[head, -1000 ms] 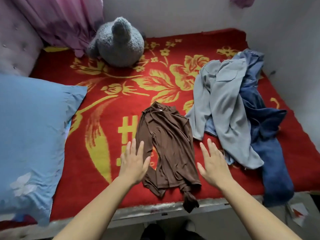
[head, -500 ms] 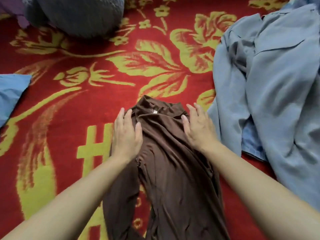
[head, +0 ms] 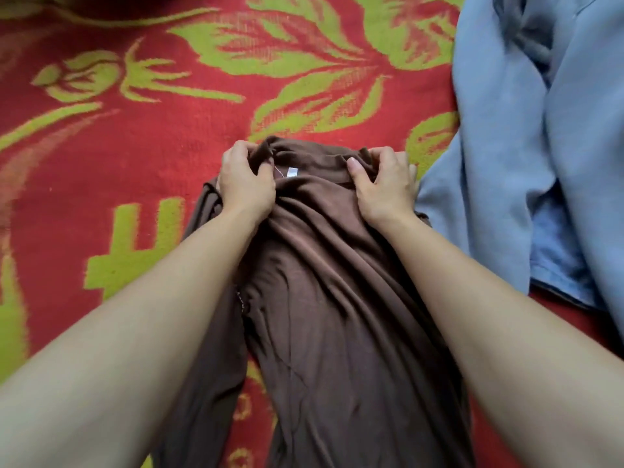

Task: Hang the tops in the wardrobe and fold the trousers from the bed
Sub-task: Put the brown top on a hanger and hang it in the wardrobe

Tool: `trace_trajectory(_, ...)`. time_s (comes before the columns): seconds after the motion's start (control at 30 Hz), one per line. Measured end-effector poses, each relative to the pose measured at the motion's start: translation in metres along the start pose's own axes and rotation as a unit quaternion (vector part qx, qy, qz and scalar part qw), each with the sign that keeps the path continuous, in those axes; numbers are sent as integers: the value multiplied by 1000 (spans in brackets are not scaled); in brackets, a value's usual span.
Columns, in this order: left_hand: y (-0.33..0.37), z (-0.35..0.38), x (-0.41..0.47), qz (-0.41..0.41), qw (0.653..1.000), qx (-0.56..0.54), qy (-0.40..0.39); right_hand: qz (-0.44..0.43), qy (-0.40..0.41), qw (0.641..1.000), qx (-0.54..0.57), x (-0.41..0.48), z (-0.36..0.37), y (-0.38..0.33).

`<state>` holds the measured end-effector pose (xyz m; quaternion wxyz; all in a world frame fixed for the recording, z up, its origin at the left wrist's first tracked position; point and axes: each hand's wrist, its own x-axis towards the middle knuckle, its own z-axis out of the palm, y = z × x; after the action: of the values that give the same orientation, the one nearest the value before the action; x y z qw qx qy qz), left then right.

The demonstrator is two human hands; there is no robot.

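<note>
Brown trousers point(head: 337, 315) lie lengthwise on the red and yellow-green bedspread point(head: 135, 163), waistband at the far end with a small white label showing. My left hand point(head: 244, 184) pinches the left corner of the waistband, fingers curled into the cloth. At the right corner of the waistband my right hand point(head: 383, 184) grips the fabric, thumb on top. The trouser legs run down between my forearms and out of the bottom of the view. Wrinkles bunch up between my two hands.
A pile of light blue-grey tops point(head: 540, 146) lies on the bed just right of my right hand, touching the trousers' right edge. Bare bedspread stretches to the left and beyond the waistband.
My head has come closer to the bed. Both hands, flat on the upper trousers half a second ago, have slid to the waistband corners and closed on the cloth.
</note>
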<state>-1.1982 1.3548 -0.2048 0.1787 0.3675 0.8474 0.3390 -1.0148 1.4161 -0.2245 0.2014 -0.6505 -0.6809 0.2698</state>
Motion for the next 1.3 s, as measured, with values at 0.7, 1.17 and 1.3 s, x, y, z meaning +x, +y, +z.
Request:
trace_trajectory(0.7,148,-349,-236,-85,970,-222,-50,-83,-117,985,99,-243,-293,-201)
trace_trajectory(1.17,206,-551,-357,0,943,-328,50,-173,-301,912,217,-386,-444,-353)
trace_trajectory(1.3,202,-574,-404,-17,934,-347,80,-218,-420,871,132,-413,-449,-366)
